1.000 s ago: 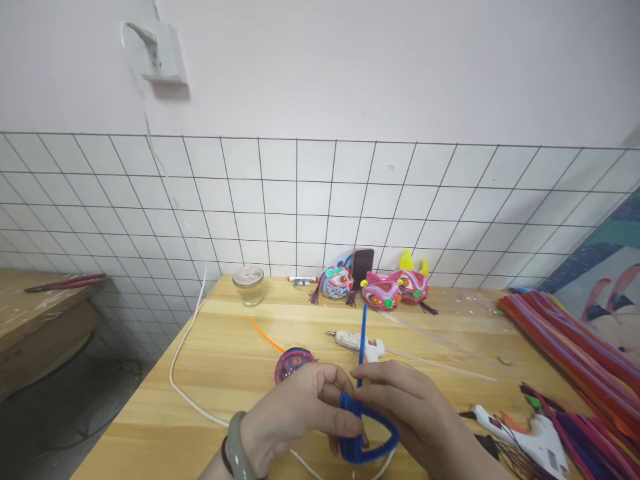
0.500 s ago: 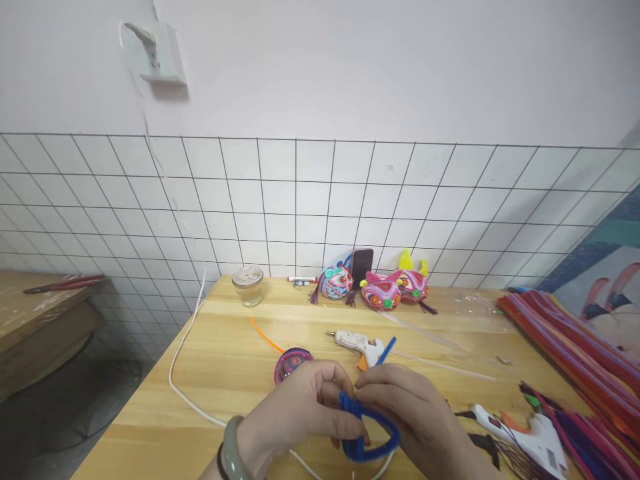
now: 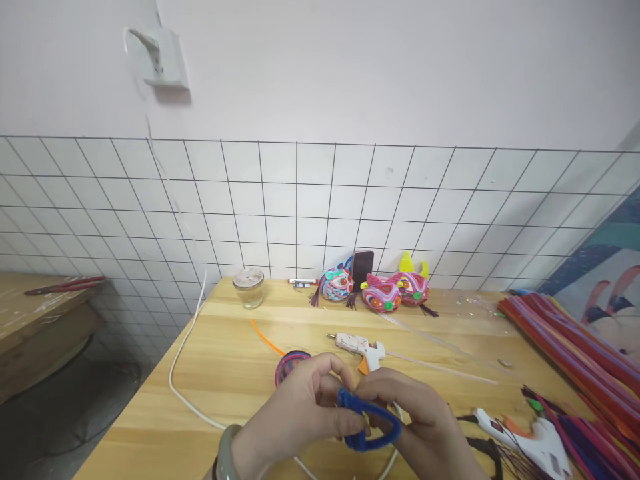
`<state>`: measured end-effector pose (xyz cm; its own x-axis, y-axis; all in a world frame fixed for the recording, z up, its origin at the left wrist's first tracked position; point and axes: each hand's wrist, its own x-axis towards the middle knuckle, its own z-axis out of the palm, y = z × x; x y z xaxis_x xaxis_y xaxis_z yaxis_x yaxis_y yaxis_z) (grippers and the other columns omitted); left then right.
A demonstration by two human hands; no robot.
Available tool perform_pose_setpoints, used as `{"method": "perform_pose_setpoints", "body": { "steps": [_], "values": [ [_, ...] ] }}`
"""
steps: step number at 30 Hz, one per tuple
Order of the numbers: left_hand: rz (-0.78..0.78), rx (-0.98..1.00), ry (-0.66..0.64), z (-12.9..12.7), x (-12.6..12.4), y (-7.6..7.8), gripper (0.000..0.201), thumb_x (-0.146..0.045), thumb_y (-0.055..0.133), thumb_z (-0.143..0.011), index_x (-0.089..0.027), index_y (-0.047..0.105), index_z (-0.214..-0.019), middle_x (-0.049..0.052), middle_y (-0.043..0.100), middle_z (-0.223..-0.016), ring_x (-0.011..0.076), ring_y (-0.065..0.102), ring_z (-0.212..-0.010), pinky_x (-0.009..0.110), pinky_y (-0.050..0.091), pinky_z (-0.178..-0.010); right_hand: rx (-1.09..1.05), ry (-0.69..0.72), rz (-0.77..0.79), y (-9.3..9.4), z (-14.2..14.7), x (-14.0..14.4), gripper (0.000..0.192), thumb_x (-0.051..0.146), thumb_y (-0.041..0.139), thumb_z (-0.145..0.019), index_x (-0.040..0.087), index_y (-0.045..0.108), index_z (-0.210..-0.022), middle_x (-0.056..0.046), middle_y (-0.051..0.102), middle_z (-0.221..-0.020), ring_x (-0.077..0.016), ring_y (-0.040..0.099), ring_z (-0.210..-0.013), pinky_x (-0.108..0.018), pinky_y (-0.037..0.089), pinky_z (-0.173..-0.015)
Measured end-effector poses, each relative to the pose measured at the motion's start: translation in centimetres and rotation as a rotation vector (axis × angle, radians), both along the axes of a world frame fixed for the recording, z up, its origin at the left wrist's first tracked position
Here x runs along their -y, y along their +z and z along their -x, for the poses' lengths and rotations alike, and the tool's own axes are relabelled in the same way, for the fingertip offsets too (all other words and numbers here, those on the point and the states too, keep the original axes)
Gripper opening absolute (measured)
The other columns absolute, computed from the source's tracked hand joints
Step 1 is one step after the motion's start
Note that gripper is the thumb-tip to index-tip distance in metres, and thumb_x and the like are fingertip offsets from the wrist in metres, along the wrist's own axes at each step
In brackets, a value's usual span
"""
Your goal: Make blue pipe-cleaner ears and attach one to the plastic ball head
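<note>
hands: 2, both near edge, low centre. left hand (image 3: 300, 413) pinches the left end of the blue pipe cleaner loop (image 3: 369, 421) with thumb and fingers; green bangle (image 3: 226, 453) on its wrist. right hand (image 3: 425, 427) curled under and behind the loop, holding its right side.
blue pipe cleaner loop: 1, bent into a flat oval, held just above the worktop (image 3: 230, 373) between both hands, near centre.
glue guns: 2. white one (image 3: 357, 347) lying just beyond the hands; second white one (image 3: 525, 437) near right, beside the right hand.
craft fish heads: 3, colourful, in a row at the far edge by the grid (image 3: 336, 283).
phone: 1, dark, propped upright behind the fish heads (image 3: 363, 265).
glass jar: 1, far left of worktop (image 3: 249, 287).
round pink-purple disc: 1, just beyond left hand, partly hidden (image 3: 290, 363).
orange strip: 1, lying left of centre (image 3: 265, 337).
white cable: 1, runs down the wall and loops along the worktop's left edge (image 3: 175, 373).
pipe cleaner pile: too many to count, red-orange and purple, along right side (image 3: 575, 353).
open room: bare wood left of hands and mid-right; left edge drops to floor.
surface: light wood planks.
room: white wall, black wire grid panel (image 3: 150, 213) behind the worktop, wall socket (image 3: 163, 57) upper left, second wooden table far left (image 3: 35, 320).
</note>
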<state>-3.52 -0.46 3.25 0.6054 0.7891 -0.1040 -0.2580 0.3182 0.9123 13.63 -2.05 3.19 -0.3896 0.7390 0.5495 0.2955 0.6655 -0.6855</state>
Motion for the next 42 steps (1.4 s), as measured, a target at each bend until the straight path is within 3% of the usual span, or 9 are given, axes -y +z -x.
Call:
{"method": "perform_pose_setpoints", "body": {
  "steps": [5,12,18,23,28,34,42],
  "values": [
    [-0.043,0.019,0.032,0.0,0.0,0.1,0.031,-0.018,0.074,-0.062,-0.016,0.051,-0.082,0.005,0.069,-0.076,0.0124,0.063,-0.065,0.021,0.045,-0.057,-0.052,0.056,0.028,0.1,-0.1,-0.1,0.024,0.011,0.053,-0.080,0.027,0.061,-0.096,-0.004,0.066,-0.087,-0.0160,0.062,-0.079,-0.024,0.051,-0.068],
    [-0.075,-0.034,0.112,-0.1,0.0,0.5,0.025,-0.022,0.074,-0.061,-0.015,0.057,-0.078,0.003,0.068,-0.070,0.0093,0.059,-0.055,0.020,0.044,-0.052,-0.084,-0.019,0.210,0.0,0.1,-0.2,0.012,0.020,0.054,-0.080,0.022,0.066,-0.081,-0.004,0.063,-0.072,-0.0160,0.059,-0.067,-0.024,0.049,-0.060],
    [-0.059,0.024,0.134,-0.2,-0.1,0.4,0.021,-0.019,0.073,-0.062,-0.014,0.056,-0.073,0.000,0.067,-0.063,0.0077,0.057,-0.051,0.019,0.045,-0.051,-0.152,0.070,0.354,0.3,0.1,-0.2,0.012,0.025,0.054,-0.082,0.023,0.066,-0.081,-0.002,0.058,-0.071,-0.0140,0.054,-0.063,-0.022,0.047,-0.054],
    [-0.059,0.025,0.174,-0.1,-0.4,0.3,0.022,-0.019,0.074,-0.061,-0.014,0.057,-0.074,-0.001,0.065,-0.059,0.0070,0.056,-0.049,0.018,0.045,-0.050,-0.097,0.126,0.431,1.5,0.0,-0.1,0.021,0.027,0.046,-0.086,0.023,0.067,-0.081,-0.004,0.057,-0.079,-0.0180,0.055,-0.077,-0.030,0.047,-0.070],
    [-0.081,0.004,0.226,0.0,-0.6,-0.1,0.023,-0.019,0.073,-0.063,-0.014,0.061,-0.082,0.004,0.070,-0.074,0.0093,0.060,-0.058,0.019,0.046,-0.054,-0.141,0.132,0.457,0.5,-0.2,-0.2,0.018,0.029,0.052,-0.082,0.024,0.062,-0.097,-0.005,0.059,-0.091,-0.0211,0.054,-0.089,-0.035,0.045,-0.082],
    [-0.071,-0.001,0.323,-0.2,-0.9,-0.7,0.022,-0.024,0.072,-0.064,-0.014,0.064,-0.081,0.004,0.070,-0.072,0.0116,0.061,-0.059,0.021,0.048,-0.055,-0.269,0.030,0.499,-1.5,0.7,-0.7,0.021,0.027,0.058,-0.079,0.021,0.060,-0.098,-0.007,0.063,-0.094,-0.0213,0.059,-0.089,-0.037,0.047,-0.083],
    [0.004,0.068,0.415,-1.0,-0.9,-1.6,0.024,-0.026,0.073,-0.062,-0.014,0.061,-0.080,0.004,0.067,-0.071,0.0119,0.060,-0.060,0.026,0.049,-0.060,-0.133,-0.135,0.414,-1.2,0.8,-1.0,0.010,0.024,0.058,-0.078,0.020,0.066,-0.081,-0.004,0.064,-0.081,-0.0193,0.059,-0.078,-0.027,0.048,-0.071]
  ]
}}
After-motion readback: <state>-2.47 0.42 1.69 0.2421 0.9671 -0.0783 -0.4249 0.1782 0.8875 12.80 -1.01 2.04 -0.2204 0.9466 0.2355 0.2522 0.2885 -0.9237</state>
